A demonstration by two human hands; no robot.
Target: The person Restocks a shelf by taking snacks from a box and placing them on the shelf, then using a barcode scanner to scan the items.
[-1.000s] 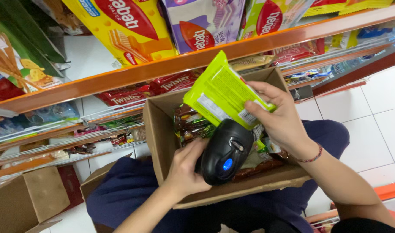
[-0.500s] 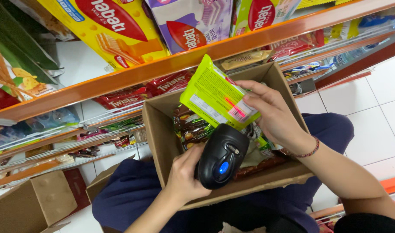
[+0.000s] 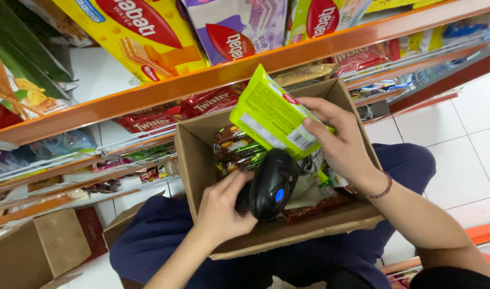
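The right hand [image 3: 348, 147] holds a lime-green packet [image 3: 272, 115] with a white patch. The left hand [image 3: 221, 206] grips a black scanner [image 3: 269, 184] with a blue light, over a brown box [image 3: 194, 155].

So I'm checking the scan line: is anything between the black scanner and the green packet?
Nothing. In the head view the black scanner in the left hand sits just under the green packet held by the right hand; they overlap.

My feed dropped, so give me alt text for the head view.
The right hand holds a lime-green snack packet above an open cardboard box of snacks, while the left hand aims a black handheld scanner at it, below orange shelves.
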